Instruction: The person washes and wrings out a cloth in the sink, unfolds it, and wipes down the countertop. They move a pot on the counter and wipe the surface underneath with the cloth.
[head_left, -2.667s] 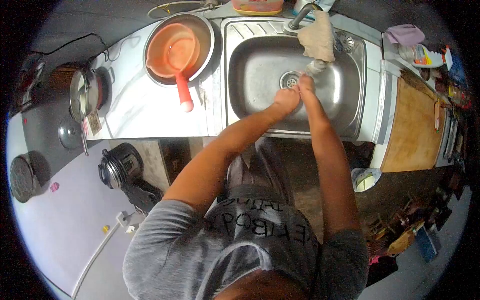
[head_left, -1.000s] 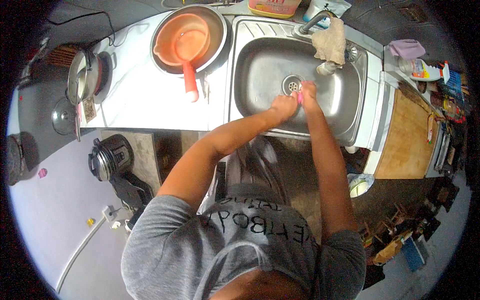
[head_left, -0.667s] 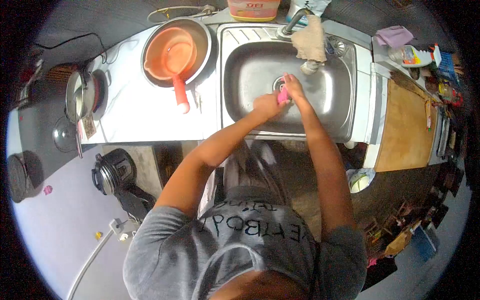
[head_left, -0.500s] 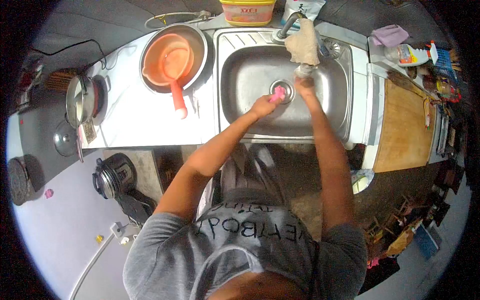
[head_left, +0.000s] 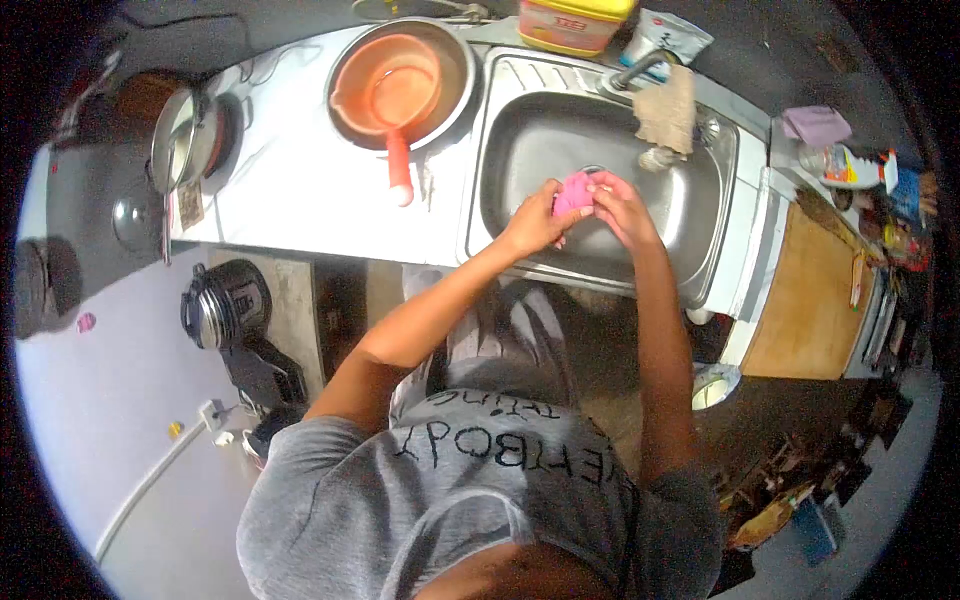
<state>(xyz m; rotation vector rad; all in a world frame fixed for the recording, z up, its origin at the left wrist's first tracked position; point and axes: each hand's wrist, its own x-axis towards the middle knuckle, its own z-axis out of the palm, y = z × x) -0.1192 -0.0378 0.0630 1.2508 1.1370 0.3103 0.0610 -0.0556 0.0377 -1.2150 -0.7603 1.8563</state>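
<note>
A crumpled pink cloth (head_left: 573, 196) is held up over the steel sink (head_left: 530, 135), between both hands. My left hand (head_left: 534, 218) is closed around its left side. The fingers of my right hand (head_left: 624, 212) pinch its right side. Behind the hands, the drain (head_left: 592, 169) is partly covered. A beige cloth (head_left: 666, 108) is draped over the faucet (head_left: 640, 70), whose pale nozzle (head_left: 657, 159) points down into the basin just beyond my right hand.
Left of the sink, an orange dipper (head_left: 388, 85) lies in a metal basin (head_left: 463, 75) on the white counter (head_left: 290, 190). A yellow-lidded tub (head_left: 575, 25) stands behind. To the right are a wooden board (head_left: 805, 300), a spray bottle (head_left: 850, 167) and a purple cloth (head_left: 815, 125).
My right hand has come away from the faucet nozzle and taken hold of the pink cloth. My left hand has lifted the cloth from near the drain. The camera view has shifted.
</note>
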